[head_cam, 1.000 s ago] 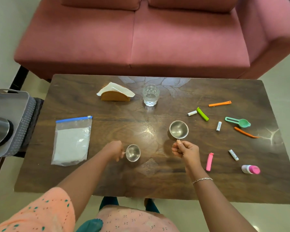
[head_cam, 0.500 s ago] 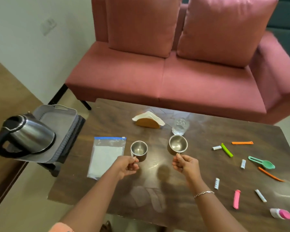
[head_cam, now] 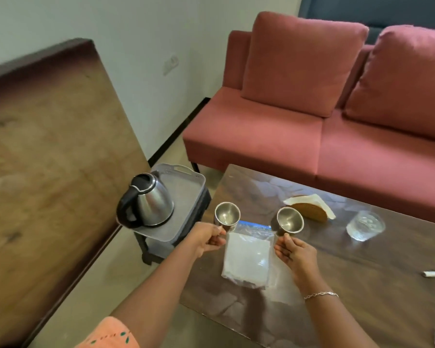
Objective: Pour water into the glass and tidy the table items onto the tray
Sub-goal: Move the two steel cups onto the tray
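Head view: the left cup (head_cam: pixel 227 217) and right cup (head_cam: pixel 289 219) should be carried left to the tray (head_cam: pixel 189 194), kept level, and set on its bare far part, apart from the kettle (head_cam: pixel 148 200) on its near part. Each is pinched by its handle, one in the left hand (head_cam: pixel 209 241), one in the right hand (head_cam: pixel 294 254). Both are held up near the left edge of the tabletop (head_cam: pixel 362 285), by the bag (head_cam: pixel 248 257), forearms stretched forward. The tray stands just beside that edge.

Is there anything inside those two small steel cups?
Empty. Both the left cup and the right cup tilt toward the viewer, and their bare, shiny insides show right down to the bottom.
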Demonstrator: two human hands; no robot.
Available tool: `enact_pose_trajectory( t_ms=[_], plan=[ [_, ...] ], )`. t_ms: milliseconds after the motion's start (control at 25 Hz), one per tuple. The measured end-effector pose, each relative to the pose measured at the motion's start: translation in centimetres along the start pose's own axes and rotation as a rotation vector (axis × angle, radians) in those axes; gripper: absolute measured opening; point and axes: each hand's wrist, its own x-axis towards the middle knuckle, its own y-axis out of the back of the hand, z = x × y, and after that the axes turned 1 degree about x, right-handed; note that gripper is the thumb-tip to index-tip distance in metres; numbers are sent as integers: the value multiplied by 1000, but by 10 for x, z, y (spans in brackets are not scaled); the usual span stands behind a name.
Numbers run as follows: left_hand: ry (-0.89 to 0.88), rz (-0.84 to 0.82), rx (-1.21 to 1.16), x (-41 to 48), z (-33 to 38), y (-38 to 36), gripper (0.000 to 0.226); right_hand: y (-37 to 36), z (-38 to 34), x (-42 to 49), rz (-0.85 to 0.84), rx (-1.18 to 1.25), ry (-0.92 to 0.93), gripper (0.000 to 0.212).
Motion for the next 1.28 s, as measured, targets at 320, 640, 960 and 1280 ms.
enact_pose_trajectory(
  t_ms=[320,640,960,1280],
  plan=[
    [-6,84,-74,-3,2,77,25,-88,4,-6,-96,-65,-40,19],
    [69,129,-50,47,20,120,25,-147,22,37,-94,-113,-77,16],
    [118,128,-66,92,47,129,27,-189,35,74,-63,-142,-68,16],
    [28,126,-81,127,122,184,22,-272,34,102,-75,-126,-63,18]
  ],
)
